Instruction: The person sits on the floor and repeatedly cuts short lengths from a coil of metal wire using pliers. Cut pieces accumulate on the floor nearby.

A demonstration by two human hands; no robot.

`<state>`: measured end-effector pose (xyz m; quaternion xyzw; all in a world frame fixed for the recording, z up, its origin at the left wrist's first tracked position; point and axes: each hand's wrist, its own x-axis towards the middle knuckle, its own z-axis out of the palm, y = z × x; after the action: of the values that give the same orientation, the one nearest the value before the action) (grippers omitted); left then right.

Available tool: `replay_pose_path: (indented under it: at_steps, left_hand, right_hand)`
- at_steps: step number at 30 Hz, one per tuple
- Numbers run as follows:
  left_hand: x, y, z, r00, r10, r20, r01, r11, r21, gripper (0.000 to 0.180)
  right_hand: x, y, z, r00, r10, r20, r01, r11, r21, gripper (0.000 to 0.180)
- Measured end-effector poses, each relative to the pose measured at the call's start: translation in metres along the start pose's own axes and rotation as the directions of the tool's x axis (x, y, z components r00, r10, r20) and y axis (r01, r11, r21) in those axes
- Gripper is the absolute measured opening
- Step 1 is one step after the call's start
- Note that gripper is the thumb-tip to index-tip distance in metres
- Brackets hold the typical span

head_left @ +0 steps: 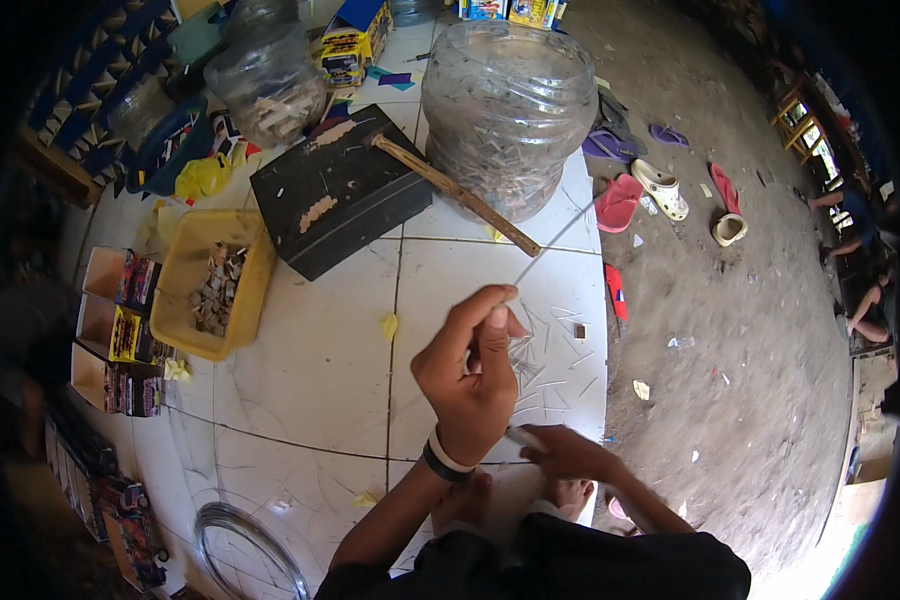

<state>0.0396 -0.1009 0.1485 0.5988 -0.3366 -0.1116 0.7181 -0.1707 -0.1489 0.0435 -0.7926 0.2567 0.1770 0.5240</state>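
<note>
My left hand (470, 370), with a white and a dark band at the wrist, is closed in a pinch above the white tiled surface. A thin straight wire (560, 240) sticks out of its fingertips toward the upper right. Lower and to the right, my right hand (570, 455) is smeared by motion and curled around a small greyish thing (520, 435) whose kind I cannot make out. Several short cut pieces of wire (545, 395) lie scattered on the tiles beyond the hands, beside a small square brown piece (580, 331). My bare feet (465, 500) rest just below the hands.
A wooden stick (460, 195) leans across a black box (340, 190). A large clear plastic tub (508, 110) stands behind. Left are a yellow bin (170, 320) of small pieces, printed boxes (120, 335) and a wire coil (250, 550). Sandals (660, 190) lie on the dirt floor.
</note>
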Motion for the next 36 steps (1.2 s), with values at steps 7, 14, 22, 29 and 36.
replay_pose_path:
  at_steps: [7, 14, 22, 29, 36]
  left_hand:
    - [-0.064, -0.053, -0.028, 0.868, -0.476, 0.142, 0.431, 0.864, 0.262, 0.028]
    - [-0.103, -0.071, -0.054, 0.743, -0.649, 0.167, 0.621, 0.760, 0.192, 0.031]
    - [-0.135, -0.061, -0.061, 0.578, -0.784, 0.229, 0.799, 0.600, 0.036, 0.036]
    - [-0.140, -0.065, -0.060, 0.586, -0.766, 0.266, 0.783, 0.619, 0.059, 0.037]
    - [-0.136, -0.069, -0.074, 0.522, -0.764, 0.380, 0.801, 0.592, 0.092, 0.043]
  right_hand:
    - [-0.055, 0.005, 0.020, 0.916, 0.216, -0.338, 0.029, 0.804, 0.594, 0.045]
    - [-0.030, -0.001, 0.060, 0.965, 0.219, -0.142, -0.040, 0.663, 0.747, 0.059]
    - [-0.026, -0.001, 0.071, 0.979, 0.191, -0.076, -0.056, 0.603, 0.796, 0.061]
    - [-0.028, -0.006, 0.073, 0.943, 0.272, -0.190, -0.107, 0.792, 0.601, 0.060]
    - [-0.030, -0.026, 0.066, 0.880, 0.341, -0.331, -0.300, 0.939, 0.168, 0.059]
